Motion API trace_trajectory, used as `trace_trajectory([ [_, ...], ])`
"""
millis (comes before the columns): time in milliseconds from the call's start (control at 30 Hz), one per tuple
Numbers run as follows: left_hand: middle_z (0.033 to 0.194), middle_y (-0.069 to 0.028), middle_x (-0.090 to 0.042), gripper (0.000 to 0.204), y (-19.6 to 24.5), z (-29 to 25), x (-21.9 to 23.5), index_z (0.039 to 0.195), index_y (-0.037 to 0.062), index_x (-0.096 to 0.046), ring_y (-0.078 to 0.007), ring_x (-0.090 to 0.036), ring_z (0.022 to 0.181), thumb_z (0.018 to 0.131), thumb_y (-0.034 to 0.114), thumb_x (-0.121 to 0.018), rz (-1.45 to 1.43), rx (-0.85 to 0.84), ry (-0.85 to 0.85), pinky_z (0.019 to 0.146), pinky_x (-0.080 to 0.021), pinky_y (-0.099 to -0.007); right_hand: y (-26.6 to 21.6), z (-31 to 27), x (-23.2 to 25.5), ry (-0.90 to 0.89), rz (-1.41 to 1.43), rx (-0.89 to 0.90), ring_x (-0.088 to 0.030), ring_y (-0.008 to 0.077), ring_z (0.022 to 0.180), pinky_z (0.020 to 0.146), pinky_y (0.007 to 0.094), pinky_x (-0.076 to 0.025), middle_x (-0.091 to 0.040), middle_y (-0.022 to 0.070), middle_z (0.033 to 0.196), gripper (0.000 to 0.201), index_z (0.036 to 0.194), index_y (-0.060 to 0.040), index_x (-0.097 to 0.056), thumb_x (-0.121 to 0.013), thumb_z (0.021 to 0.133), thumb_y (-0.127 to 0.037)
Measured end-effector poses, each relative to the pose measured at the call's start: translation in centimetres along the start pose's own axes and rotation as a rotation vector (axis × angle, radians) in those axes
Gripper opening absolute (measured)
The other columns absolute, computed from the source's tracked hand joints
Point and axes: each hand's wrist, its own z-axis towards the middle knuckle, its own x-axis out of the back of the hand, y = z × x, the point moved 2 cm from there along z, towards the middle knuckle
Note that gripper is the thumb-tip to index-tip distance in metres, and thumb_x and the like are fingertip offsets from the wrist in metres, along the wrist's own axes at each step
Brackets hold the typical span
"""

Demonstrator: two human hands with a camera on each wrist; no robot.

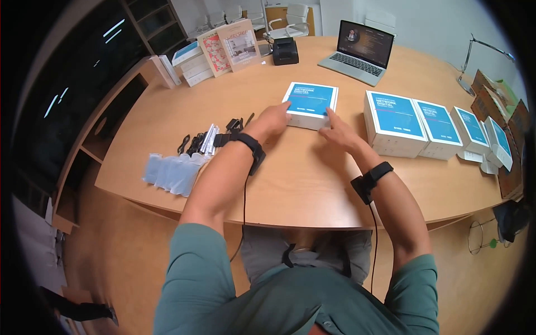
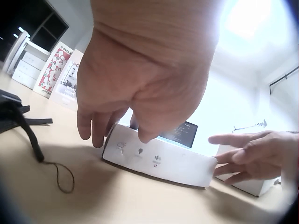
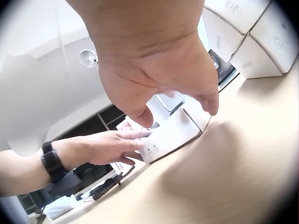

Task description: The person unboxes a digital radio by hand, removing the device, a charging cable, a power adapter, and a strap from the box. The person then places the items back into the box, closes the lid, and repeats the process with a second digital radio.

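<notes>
A white box with a blue top (image 1: 311, 99) lies flat near the middle of the table. My left hand (image 1: 272, 120) holds its left side, the thumb at the near edge and the other fingers along the side in the left wrist view. At the right near corner is my right hand (image 1: 341, 133), one finger at the top edge and the others beside the side wall. In the left wrist view the box's printed white side (image 2: 159, 161) faces the camera. The right wrist view shows the box (image 3: 173, 135) between both hands.
Similar blue-topped boxes (image 1: 393, 117) stand in a row on the right, beside an open cardboard carton (image 1: 511, 148). Cables (image 1: 196, 143) and pale plastic bags (image 1: 174, 172) lie at left. Behind are books (image 1: 239, 46), a black device (image 1: 285, 51), a laptop (image 1: 357, 56) and a lamp (image 1: 464, 85).
</notes>
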Motion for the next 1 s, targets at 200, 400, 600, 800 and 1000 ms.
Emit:
trace_trajectory([
  [200, 0.135, -0.0344, -0.067, 0.076, 4.4, -12.0, -0.1, 0.165, -0.0062, -0.039, -0.0529, -0.068, 0.119, 0.104, 0.027, -0.070, 0.080, -0.138, 0.023, 0.108, -0.054, -0.0559, 1.3, -7.2, -0.5, 0.011, -0.185, 0.169, -0.062, 0.0485, 0.134, 0.113, 0.0497, -0.052, -0.063, 0.0371, 0.142, 0.084, 0.165, 0.0069, -0.042, -0.070, 0.093, -0.027],
  [400, 0.144, -0.0307, -0.059, 0.087, 10.5, -26.6, 1.9, 0.162, 0.0022, -0.047, -0.0497, -0.059, 0.133, 0.091, 0.034, -0.086, 0.196, -0.211, -0.028, 0.110, -0.051, -0.0548, -2.8, -23.3, 1.4, -0.131, -0.184, 0.145, -0.059, 0.0497, 0.140, 0.114, 0.0512, -0.053, -0.055, 0.0343, 0.155, 0.083, 0.165, -0.0072, -0.050, -0.081, 0.091, -0.030],
  [600, 0.164, -0.0263, -0.044, 0.097, 12.6, -29.2, -3.2, 0.163, 0.0140, -0.052, -0.0534, -0.046, 0.147, 0.080, 0.037, -0.095, 0.241, -0.411, 0.197, 0.114, -0.047, -0.0590, -0.8, -25.3, -1.9, 0.083, -0.300, 0.359, -0.050, 0.0506, 0.150, 0.119, 0.0536, -0.050, -0.041, 0.0316, 0.169, 0.089, 0.162, -0.0067, -0.052, -0.091, 0.085, -0.026],
  [800, 0.141, -0.0130, -0.062, 0.069, 11.3, -32.3, -5.3, 0.147, 0.0189, -0.070, -0.0380, -0.060, 0.128, 0.080, 0.021, -0.091, 0.245, -0.536, 0.463, 0.105, -0.054, -0.0488, -0.1, -27.7, -4.3, 0.279, -0.180, 0.467, -0.053, 0.0517, 0.147, 0.118, 0.0555, -0.052, -0.052, 0.0266, 0.160, 0.079, 0.147, -0.0037, -0.062, -0.095, 0.076, -0.009],
  [1000, 0.138, -0.0122, -0.066, 0.055, 11.6, -31.8, -3.1, 0.141, 0.0126, -0.074, -0.0340, -0.064, 0.126, 0.086, 0.012, -0.078, 0.158, -0.549, 0.469, 0.098, -0.060, -0.0452, -0.8, -27.7, -4.8, 0.309, -0.300, 0.602, -0.057, 0.0526, 0.143, 0.117, 0.0583, -0.052, -0.059, 0.0265, 0.154, 0.077, 0.144, 0.0003, -0.061, -0.092, 0.075, -0.005],
])
